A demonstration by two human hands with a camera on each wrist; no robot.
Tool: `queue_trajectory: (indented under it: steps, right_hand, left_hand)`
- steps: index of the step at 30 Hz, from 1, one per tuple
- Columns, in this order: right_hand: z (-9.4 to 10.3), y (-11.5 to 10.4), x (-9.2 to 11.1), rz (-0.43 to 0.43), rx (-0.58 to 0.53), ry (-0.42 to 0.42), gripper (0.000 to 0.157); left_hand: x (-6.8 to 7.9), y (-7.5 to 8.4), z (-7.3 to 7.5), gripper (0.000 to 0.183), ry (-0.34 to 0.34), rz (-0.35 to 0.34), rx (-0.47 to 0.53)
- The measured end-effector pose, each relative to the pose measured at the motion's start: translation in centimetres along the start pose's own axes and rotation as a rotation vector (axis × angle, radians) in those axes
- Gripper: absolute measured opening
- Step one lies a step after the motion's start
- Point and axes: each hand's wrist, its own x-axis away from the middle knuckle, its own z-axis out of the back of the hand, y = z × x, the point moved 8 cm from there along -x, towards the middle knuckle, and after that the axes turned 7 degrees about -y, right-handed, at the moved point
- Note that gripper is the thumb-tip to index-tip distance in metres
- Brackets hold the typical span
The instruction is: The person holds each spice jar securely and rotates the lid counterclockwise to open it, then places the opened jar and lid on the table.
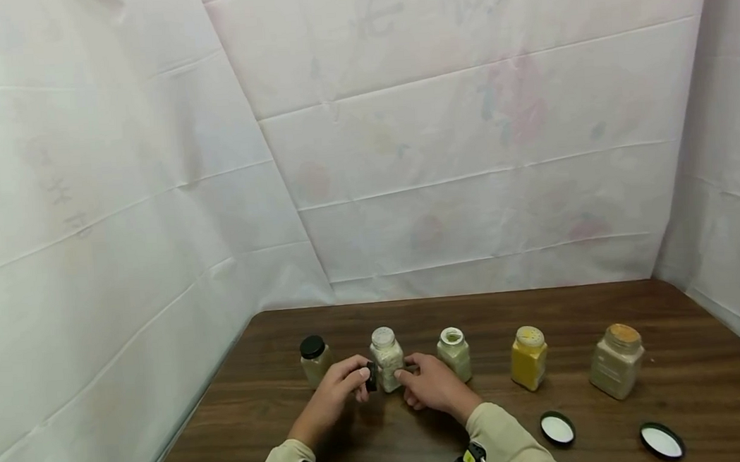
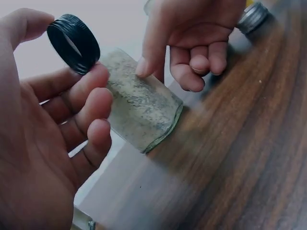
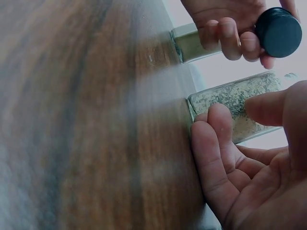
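Note:
My left hand (image 1: pixel 337 394) pinches a black screw lid (image 1: pixel 371 377) between thumb and fingers; its ribbed rim shows in the left wrist view. Just to the right stands a square glass spice jar (image 1: pixel 387 356) with pale, green-flecked contents and a whitish top without its lid. My right hand (image 1: pixel 438 384) holds this jar from the right side, the thumb (image 3: pixel 266 108) against its near face and some fingers hidden behind. The jar is upright on the table, and the lid is apart from it. Beyond the left hand is a jar with a black lid (image 1: pixel 312 346).
On the brown wooden table (image 1: pixel 229 423), to the right, stand a lidless greenish jar (image 1: pixel 455 356), a yellow jar (image 1: pixel 528 362) and a larger orange-topped jar (image 1: pixel 616 368). Two black-rimmed lids, one left (image 1: pixel 557 429) and one right (image 1: pixel 663 441), lie white side up. White sheeting (image 1: pixel 467 147) hangs around.

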Motion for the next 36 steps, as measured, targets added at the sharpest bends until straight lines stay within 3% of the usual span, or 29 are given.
queue_trajectory:
  steps: [7, 14, 20, 36]
  right_hand:
    - [0.0, 0.2, -0.1, -0.021, 0.003, -0.005, 0.055]
    - [0.1, 0.3, -0.2, -0.035, 0.034, -0.004, 0.054]
    - [0.1, 0.2, -0.1, -0.036, 0.038, -0.016, 0.055]
    - [0.2, 0.3, -0.2, -0.03, 0.051, 0.001, 0.053]
  left_hand:
    - [-0.2, -3.4, -1.0, 0.021, -0.081, 0.145, -0.172]
    - [-0.2, -4.1, -2.5, 0.03, -0.181, 0.213, -0.292]
    - [-0.3, -4.1, -3.1, 0.027, -0.204, 0.217, -0.356]
    - [-0.7, -3.8, -3.6, 0.029, -0.221, 0.149, -0.455]
